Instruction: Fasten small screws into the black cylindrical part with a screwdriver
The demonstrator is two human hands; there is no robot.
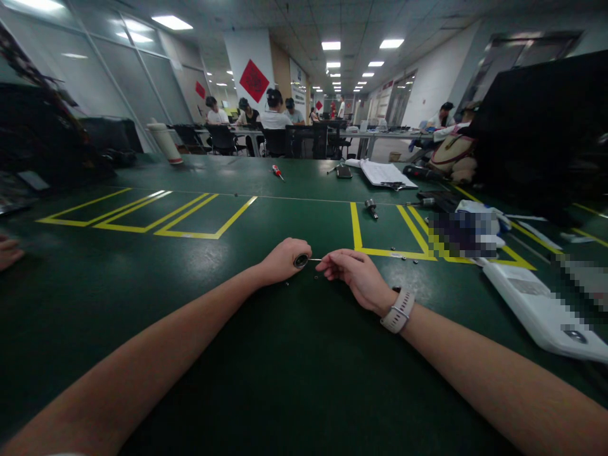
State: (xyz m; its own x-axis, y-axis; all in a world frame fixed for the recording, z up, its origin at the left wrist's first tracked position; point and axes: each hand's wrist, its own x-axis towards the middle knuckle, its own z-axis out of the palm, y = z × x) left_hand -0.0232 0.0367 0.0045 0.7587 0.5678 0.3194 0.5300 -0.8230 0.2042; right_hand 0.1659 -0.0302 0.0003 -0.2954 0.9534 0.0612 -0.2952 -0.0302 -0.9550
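Note:
My left hand [284, 259] is closed in a fist round a small dark round metal part [301, 260] just above the green table [266, 380]. A thin metal rod or tool tip [315, 259] reaches from that part to my right hand [354, 273]. The right hand pinches the rod's other end with fingers pressed together and wears a pale wristwatch [398, 310]. A few tiny screws [316, 277] lie on the table under and between the hands.
Yellow taped boxes [156, 214] mark the table. A red-handled screwdriver [277, 171], a small metal cylinder [371, 208], papers [384, 172], a white bottle [164, 142] and a white device [541, 310] lie around. Another person's hand [8, 251] rests at the left edge; people sit at far tables.

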